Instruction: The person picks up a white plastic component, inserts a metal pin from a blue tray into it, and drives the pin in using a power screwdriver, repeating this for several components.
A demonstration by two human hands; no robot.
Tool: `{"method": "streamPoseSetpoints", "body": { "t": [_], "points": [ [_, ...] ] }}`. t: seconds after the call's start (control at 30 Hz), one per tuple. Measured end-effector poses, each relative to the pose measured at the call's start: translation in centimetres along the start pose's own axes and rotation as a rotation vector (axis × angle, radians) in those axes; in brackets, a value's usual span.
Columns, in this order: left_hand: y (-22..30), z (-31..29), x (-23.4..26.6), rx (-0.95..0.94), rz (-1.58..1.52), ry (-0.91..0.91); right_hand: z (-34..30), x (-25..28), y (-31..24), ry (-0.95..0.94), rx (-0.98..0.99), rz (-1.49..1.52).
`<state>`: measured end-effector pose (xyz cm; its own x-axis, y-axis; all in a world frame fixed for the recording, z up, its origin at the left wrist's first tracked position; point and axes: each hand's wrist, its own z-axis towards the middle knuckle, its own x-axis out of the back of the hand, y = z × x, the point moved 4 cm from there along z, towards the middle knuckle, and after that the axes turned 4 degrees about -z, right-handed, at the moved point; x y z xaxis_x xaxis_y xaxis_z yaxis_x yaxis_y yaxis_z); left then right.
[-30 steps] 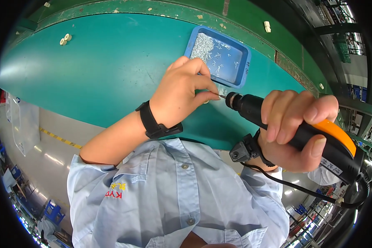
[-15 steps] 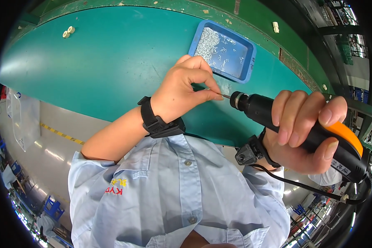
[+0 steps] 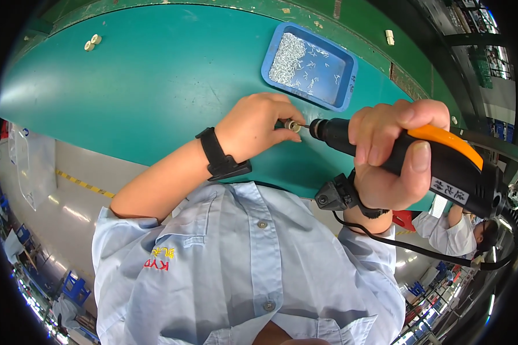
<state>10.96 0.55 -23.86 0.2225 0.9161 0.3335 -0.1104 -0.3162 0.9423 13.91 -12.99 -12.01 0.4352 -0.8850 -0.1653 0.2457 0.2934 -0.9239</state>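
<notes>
Between the thumb and fingertips of my left hand (image 3: pixel 258 125) is a small round cream fitting (image 3: pixel 293 126), its face turned to the right. My right hand (image 3: pixel 394 150) wraps round a black and orange electric screwdriver (image 3: pixel 342 133), which lies almost level and aims left. Its thin bit meets or nearly meets the fitting's face; contact and any screw on the tip are too small to make out. Beyond my hands, a blue tray (image 3: pixel 344 102) holds a heap of small silver screws (image 3: pixel 288 59) at its left side and scattered ones elsewhere.
Two cream round pieces (image 3: pixel 92 42) lie at the table's far left. Another cream piece (image 3: pixel 390 37) rests on the green ledge behind the tray. A black cable (image 3: pixel 408 251) trails from the screwdriver past my right forearm. Another person (image 3: pixel 452 233) is at the lower right.
My left fingers have drawn back from the bit tip, and the fitting now shows in them. The screwdriver has moved left and turned slightly, bringing its bit to the fitting. Another person has come into sight.
</notes>
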Motion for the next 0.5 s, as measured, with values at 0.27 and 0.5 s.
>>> {"method": "streamPoseSetpoints", "body": {
  "t": [0.27, 0.5],
  "points": [
    [-0.6, 0.0, -0.1, -0.095, -0.016, -0.04, -0.4, -0.2, 0.8, 0.015, 0.043, -0.091],
    [-0.9, 0.1, -0.1, -0.028, -0.045, -0.049, -0.1, -0.1, 2.0, -0.002, 0.027, -0.125]
  ]
}}
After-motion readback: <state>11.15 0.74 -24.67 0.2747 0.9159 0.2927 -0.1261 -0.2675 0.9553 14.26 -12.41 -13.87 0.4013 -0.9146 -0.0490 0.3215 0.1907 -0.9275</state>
